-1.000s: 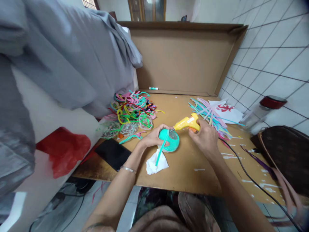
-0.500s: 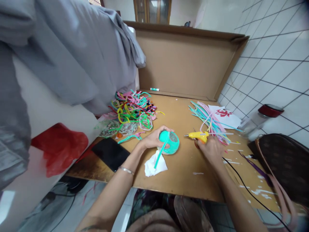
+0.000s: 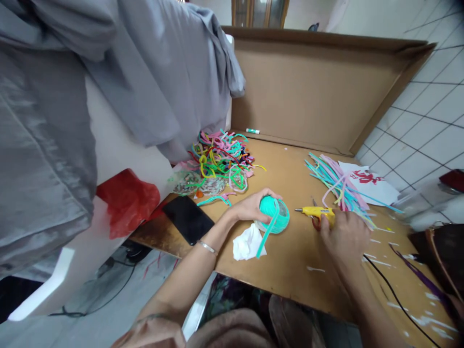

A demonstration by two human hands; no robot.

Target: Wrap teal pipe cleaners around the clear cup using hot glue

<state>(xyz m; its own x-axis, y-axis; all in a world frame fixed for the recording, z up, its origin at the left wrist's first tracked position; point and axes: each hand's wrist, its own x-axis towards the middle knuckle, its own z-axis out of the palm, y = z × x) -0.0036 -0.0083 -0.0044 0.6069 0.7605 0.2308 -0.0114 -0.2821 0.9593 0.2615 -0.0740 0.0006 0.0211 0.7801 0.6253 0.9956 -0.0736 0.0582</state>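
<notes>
At the brown table, right of a black phone, fingers of the left hand clasp a turquoise ball, and a yellow glue gun is gripped by fingers of the right hand.

Left fingers on teal ball: matt, looks fuzzy. Right fingers on yellow glue gun: smooth plastic, metal tip. Below left fingers: matt crumpled paper.

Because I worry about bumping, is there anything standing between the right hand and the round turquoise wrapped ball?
Only the yellow plastic glue gun in the right hand, its nozzle toward the ball; between them, only brown tabletop shows.
</notes>
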